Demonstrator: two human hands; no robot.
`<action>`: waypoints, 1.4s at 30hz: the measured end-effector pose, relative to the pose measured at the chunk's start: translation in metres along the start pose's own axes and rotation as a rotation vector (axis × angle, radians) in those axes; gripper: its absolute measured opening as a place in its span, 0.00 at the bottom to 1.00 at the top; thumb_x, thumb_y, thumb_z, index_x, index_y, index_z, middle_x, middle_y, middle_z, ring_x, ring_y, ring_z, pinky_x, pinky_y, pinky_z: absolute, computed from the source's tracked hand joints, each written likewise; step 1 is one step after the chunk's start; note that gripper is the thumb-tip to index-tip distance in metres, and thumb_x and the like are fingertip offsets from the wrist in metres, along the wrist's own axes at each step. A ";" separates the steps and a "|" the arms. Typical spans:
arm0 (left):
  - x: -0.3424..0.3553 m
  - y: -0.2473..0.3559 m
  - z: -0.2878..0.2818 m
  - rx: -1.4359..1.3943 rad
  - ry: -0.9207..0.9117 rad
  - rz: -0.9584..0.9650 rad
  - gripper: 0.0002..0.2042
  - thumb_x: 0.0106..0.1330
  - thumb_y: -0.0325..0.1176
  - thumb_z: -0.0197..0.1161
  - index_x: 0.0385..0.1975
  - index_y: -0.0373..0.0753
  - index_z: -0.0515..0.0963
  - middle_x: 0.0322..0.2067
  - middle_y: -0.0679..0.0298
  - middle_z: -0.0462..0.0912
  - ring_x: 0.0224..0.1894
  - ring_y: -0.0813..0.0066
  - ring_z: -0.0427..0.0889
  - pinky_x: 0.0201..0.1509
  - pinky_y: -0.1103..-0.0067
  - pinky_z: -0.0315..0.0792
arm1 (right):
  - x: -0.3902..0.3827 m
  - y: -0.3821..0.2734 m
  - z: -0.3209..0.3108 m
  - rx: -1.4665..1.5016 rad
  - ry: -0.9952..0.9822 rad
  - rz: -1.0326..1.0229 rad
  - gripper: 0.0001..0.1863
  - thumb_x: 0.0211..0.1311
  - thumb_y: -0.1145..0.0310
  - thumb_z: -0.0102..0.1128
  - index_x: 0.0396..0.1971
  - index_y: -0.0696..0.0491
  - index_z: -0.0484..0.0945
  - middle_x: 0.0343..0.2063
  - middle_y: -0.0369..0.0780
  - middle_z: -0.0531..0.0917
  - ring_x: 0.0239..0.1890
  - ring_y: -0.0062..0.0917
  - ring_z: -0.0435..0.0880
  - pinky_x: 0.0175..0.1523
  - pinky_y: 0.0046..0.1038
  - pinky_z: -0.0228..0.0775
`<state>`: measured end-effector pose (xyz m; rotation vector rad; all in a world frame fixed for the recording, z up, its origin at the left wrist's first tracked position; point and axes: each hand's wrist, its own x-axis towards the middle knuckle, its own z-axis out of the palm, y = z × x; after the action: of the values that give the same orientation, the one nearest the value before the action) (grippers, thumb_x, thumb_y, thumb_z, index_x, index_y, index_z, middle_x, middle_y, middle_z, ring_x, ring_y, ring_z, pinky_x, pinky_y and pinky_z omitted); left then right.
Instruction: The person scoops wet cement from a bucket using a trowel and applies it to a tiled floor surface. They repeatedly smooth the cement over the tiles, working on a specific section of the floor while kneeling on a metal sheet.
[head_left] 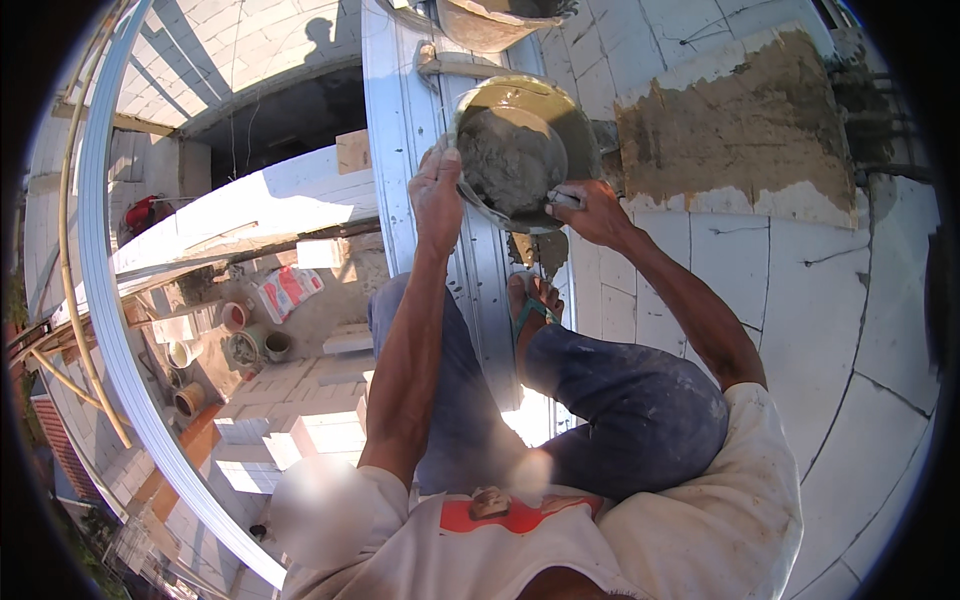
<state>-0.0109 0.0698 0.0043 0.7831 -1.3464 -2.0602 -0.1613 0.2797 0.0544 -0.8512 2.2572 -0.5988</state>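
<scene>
A round bucket [583, 130] of wet grey mortar [510, 160] stands tilted toward me on the metal plank in front of me. My left hand [437, 195] grips the bucket's left rim, its fingers closed. At the near right rim, my right hand [592, 212] is closed around something pale and short that points over the mortar; its kind is too small to make out. Just beyond the bucket lies a hammer [465, 68] with a wooden handle. Farther off stands a second mortar container [495, 28], cut by the picture's upper edge.
The narrow metal plank [400, 130] carries my sandalled foot [533, 305]. Along the right runs a pale block wall [720, 260] with a mortar-smeared board [735, 130]. Far below on the left are stacked blocks [290, 410], buckets [235, 317] and a sack [290, 292]. A metal rail [120, 290] curves past the drop.
</scene>
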 end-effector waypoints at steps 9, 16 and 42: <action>0.004 -0.007 -0.012 -0.142 0.145 -0.095 0.21 0.82 0.38 0.54 0.63 0.26 0.77 0.50 0.60 0.84 0.51 0.73 0.78 0.60 0.77 0.71 | -0.010 -0.043 -0.021 0.148 -0.012 0.061 0.22 0.64 0.60 0.70 0.50 0.60 0.85 0.40 0.48 0.89 0.40 0.30 0.88 0.51 0.35 0.79; 0.013 -0.019 -0.020 -0.100 0.248 -0.148 0.22 0.81 0.43 0.53 0.58 0.28 0.79 0.52 0.58 0.84 0.49 0.69 0.84 0.56 0.71 0.79 | -0.060 -0.094 -0.091 0.150 0.015 0.051 0.20 0.66 0.59 0.70 0.48 0.59 0.86 0.29 0.42 0.86 0.30 0.26 0.85 0.41 0.34 0.78; -0.001 -0.001 0.008 -0.151 -0.029 -0.032 0.22 0.80 0.36 0.58 0.66 0.26 0.74 0.52 0.61 0.83 0.54 0.76 0.78 0.62 0.78 0.70 | -0.087 -0.046 -0.128 -0.724 0.423 -0.193 0.17 0.68 0.65 0.62 0.49 0.62 0.80 0.36 0.49 0.86 0.32 0.40 0.90 0.39 0.43 0.84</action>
<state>-0.0163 0.0758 0.0064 0.7161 -1.1837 -2.1768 -0.1817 0.3325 0.2052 -1.4038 2.8518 -0.0064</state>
